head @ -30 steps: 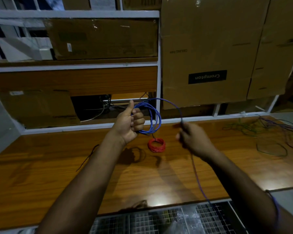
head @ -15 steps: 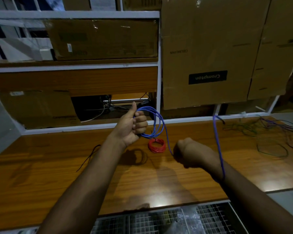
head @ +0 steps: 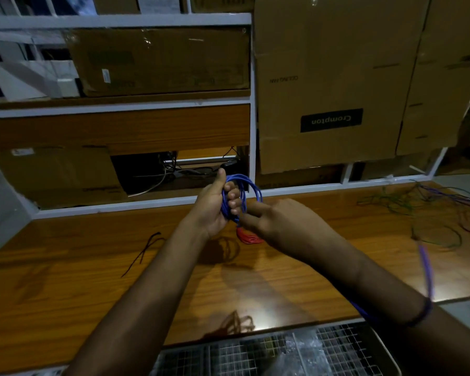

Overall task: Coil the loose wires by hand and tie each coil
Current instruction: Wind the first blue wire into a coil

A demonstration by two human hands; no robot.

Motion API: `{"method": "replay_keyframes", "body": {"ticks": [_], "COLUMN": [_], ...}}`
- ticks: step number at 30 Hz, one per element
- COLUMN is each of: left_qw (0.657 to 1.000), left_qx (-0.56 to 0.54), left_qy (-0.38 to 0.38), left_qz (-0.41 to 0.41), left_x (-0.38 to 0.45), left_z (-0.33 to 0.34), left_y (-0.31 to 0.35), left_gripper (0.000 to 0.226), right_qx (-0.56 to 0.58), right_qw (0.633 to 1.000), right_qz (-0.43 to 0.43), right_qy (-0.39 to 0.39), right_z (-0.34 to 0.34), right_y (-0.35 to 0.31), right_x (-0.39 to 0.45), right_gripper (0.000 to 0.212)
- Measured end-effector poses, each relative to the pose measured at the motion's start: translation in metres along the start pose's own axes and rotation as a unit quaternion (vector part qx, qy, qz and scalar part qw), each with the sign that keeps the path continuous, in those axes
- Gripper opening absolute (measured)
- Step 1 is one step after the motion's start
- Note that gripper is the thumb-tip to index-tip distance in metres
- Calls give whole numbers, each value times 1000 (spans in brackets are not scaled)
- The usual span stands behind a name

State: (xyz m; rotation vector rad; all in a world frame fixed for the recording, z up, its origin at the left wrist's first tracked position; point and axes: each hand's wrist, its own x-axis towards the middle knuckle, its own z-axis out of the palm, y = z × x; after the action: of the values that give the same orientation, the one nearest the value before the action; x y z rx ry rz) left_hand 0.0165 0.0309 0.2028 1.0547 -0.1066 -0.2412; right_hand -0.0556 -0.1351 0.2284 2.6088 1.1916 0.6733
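step: winding | left hand [head: 212, 204] grip closed round blue coil [head: 244, 194] above counter [head: 65, 267] mid-rear, keeping loops together | right hand [head: 280, 221] fingers at coil, hold unclear | blue tail [head: 426, 270] near right edge | red coil [head: 250, 238] on counter beneath

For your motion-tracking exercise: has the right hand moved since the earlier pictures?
Yes. The right hand has swung left and away, toward the blue coil, and now covers part of the red coil lying on the table.
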Motion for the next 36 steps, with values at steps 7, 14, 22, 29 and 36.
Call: {"method": "replay_keyframes", "body": {"ticks": [7,14,22,29,36], "left_qw": [993,993,994,975,966], "left_qx": [115,74,21,8,-42], "left_qy": [-21,-76,-60,-169,-218], "left_qz": [-15,-54,-95,-141,-136], "left_x": [-8,-7,-4,-9,-7], "left_z": [9,8,-15,-1,-6], "left_y": [-11,-7,6,7,10], "left_gripper": [44,44,48,45,38], "right_qx": [13,138,607,519,500], "right_qw": [992,979,752,793,830], "right_qz": [-27,110,229,320,249], "right_qy": [119,102,-117,3,-8], "right_z": [1,-1,-40,-19,4], "right_y": [19,43,80,75,68], "right_x": [16,22,-1,12,9], "right_gripper": [52,18,22,11,51]}}
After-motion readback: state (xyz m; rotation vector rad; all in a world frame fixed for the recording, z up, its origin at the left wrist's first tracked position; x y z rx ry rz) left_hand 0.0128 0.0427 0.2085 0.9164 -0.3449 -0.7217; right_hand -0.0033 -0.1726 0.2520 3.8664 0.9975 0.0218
